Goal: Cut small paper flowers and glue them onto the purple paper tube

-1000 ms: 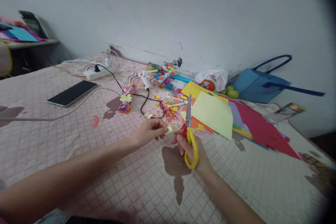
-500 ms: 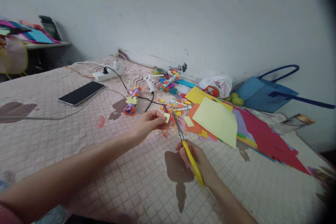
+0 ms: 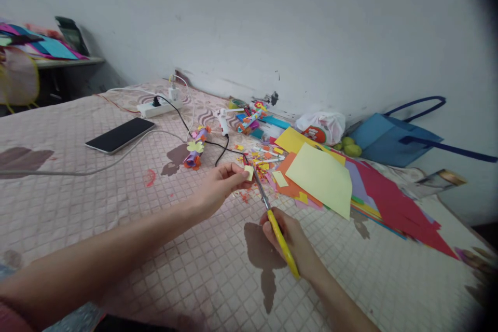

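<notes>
Beneath the yellow-handled scissors, quilted cloth: pale, lattice-patterned ground for the whole arrangement.
Blue tote bag: far to the right of the scissors and beyond them, dark handles projecting.
Red paper: right of the scissors, among layered coloured papers.
Pale-yellow sheet: right of the scissors' blades, lying partly over orange paper.
Smartphone: well left of the scissors, dark screen upward.
Left hand: just left of the scissors' blades; thumb and fingertips pinched together on a pale-yellow paper square. Judged good practice: grip only the margin, thumb clear of the cutting line, and feed the paper by turning it.
Right hand: at the handle end of the scissors, fingers curled round the handles. Short, controlled strokes would suit so small a piece, probably taken deeper in the blades than the tips.
Scissors' axis: oblique, from handles at near right to tips at far left, pointing away from the wearer. Blades appear nearly edge-on; their gap cannot be told.
Purple paper roll: left of the scissors, beyond the Left hand, trimmed in orange and yellow.
Glue gun: beyond the scissors, to their left.
Paper square, position: beside the scissors' tips, raised between finger and thumb, its face toward the wearer; nearly equal-sided, hence no clear long axis. Contact with the blades cannot be told.
</notes>
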`<state>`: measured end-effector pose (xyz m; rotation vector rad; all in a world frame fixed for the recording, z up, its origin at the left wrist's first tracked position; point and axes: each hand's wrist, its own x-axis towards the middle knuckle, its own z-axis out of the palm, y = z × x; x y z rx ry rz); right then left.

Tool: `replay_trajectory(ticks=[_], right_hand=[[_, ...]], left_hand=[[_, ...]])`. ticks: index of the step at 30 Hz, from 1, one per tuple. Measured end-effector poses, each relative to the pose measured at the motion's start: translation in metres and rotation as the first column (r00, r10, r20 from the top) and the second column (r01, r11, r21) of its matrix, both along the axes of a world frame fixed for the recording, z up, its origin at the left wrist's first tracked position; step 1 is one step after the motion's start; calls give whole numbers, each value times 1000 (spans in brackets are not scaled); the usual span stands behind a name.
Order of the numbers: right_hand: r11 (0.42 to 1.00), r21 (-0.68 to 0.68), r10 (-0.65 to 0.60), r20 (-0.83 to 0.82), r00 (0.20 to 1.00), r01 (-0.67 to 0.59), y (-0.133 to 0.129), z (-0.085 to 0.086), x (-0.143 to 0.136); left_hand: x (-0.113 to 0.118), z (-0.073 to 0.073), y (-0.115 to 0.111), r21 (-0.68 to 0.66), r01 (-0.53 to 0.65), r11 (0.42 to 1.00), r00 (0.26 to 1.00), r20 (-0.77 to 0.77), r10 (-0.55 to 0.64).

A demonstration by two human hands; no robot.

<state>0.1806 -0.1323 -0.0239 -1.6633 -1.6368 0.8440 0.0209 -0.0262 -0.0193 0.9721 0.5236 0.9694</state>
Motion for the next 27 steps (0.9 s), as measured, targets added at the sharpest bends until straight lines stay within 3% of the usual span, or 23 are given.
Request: replay_trajectory(ticks=[27], right_hand=[[999, -3, -43, 5, 999, 43, 1, -3, -6]], left_hand=[[5, -2, -7, -62, 1, 998, 990, 140, 8]])
